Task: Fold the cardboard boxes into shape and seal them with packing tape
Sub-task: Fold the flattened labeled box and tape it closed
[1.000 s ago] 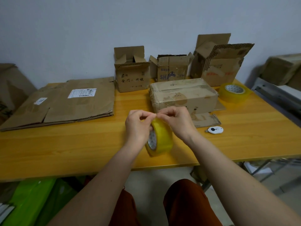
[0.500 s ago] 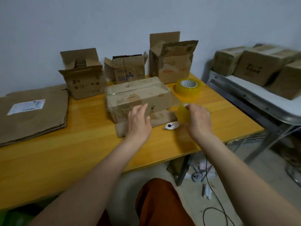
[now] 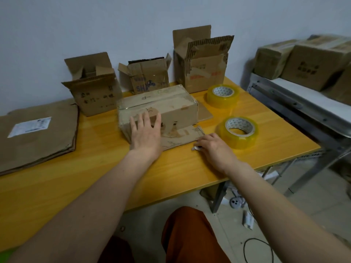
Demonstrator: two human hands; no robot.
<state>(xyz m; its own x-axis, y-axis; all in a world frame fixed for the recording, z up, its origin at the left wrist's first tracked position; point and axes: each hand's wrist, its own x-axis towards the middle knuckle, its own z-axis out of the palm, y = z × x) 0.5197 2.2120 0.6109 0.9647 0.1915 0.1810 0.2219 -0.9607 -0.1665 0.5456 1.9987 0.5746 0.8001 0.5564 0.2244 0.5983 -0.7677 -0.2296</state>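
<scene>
Lying flat at the table's left, folded cardboard (image 3: 36, 133) waits; the left hand (image 3: 145, 134) presses straight fingers on the closed box (image 3: 159, 109); the right hand (image 3: 213, 147) curls over a small cutter (image 3: 196, 148) beside a tape roll (image 3: 239, 131).

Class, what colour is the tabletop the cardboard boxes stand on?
Yellow-orange with a wood grain, seen in the head view on the tabletop.

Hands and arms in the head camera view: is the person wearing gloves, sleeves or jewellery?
No. Both the left hand and the right hand are bare, without gloves, rings or a watch. The forearms are uncovered up to the picture's edge, so no sleeves show. The only clothing in view is rust-orange trousers below the table edge.
</scene>
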